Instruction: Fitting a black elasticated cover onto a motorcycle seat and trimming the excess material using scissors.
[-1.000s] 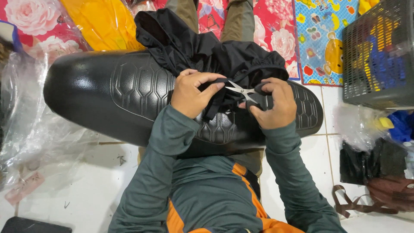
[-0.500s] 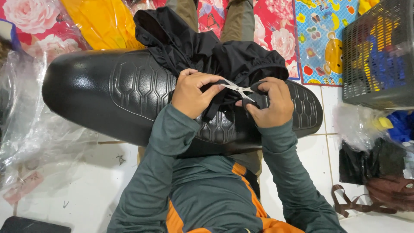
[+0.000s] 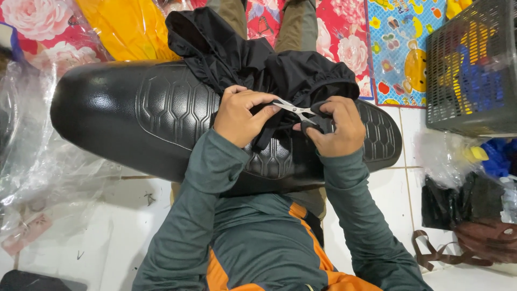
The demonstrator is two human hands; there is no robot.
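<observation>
A long black seat (image 3: pixel 134 116) with a hexagon pattern lies across my lap. Bunched black elastic-edged fabric (image 3: pixel 269 62) is draped over its far side. My left hand (image 3: pixel 239 116) pinches a narrow black strap of that fabric, which hangs down below my fingers. My right hand (image 3: pixel 336 129) grips small scissors (image 3: pixel 299 112) with black handles; the silver blades point left, their tips touching the strap at my left fingertips.
Crumpled clear plastic (image 3: pixel 32 161) lies on the white tile floor at left. A dark mesh basket (image 3: pixel 471 64) stands at the right, with black bags (image 3: pixel 463 199) and a brown strap (image 3: pixel 436 256) below it. Floral and cartoon mats (image 3: pixel 398 48) and yellow material (image 3: pixel 129 29) lie beyond the seat.
The scissors and my right hand have shifted slightly up and left, bringing the blades closer onto the strap. My left hand keeps its pinch.
</observation>
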